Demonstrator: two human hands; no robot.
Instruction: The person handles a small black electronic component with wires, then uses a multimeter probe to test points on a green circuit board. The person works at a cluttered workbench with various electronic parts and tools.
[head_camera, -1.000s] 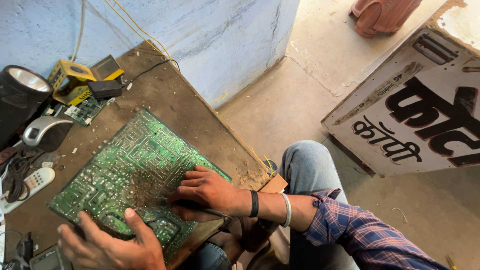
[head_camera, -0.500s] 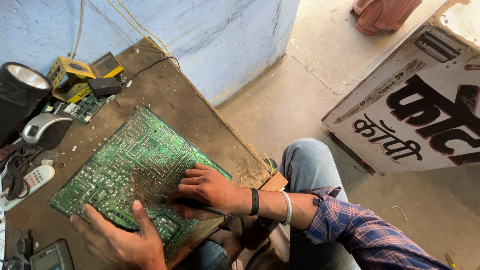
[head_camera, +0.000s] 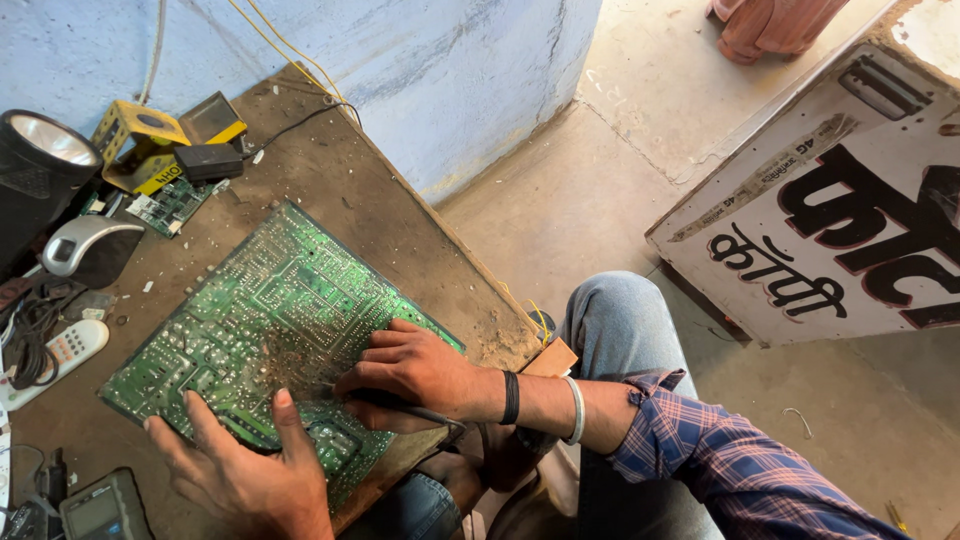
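Large green circuit board (head_camera: 260, 330) lies flat, solder side up, on a worn brown workbench (head_camera: 330, 185), set diagonally toward the bench's near corner. Right hand (head_camera: 415, 372) rests on the board's near-right part, fingers curled and clenched around a dark slim tool (head_camera: 405, 408); tool tip meets the board under the fingers, exact contact point hidden. Left hand (head_camera: 245, 470) lies on the board's near edge, fingers spread and released, pressing flat, grasping nothing.

Beyond the board, at the bench's far-left end: a small green board (head_camera: 170, 205), a black adapter block (head_camera: 207, 160), a yellow meter (head_camera: 135, 145). Left edge: black torch (head_camera: 40, 175), a grey handset (head_camera: 85, 245), a white remote (head_camera: 60, 355) beside coiled black cable. Near-left corner: grey meter (head_camera: 100, 510). Blue wall (head_camera: 420, 70) behind, yellow wires running down it. No containers in view. White signboard (head_camera: 830, 210) leans on the floor, right
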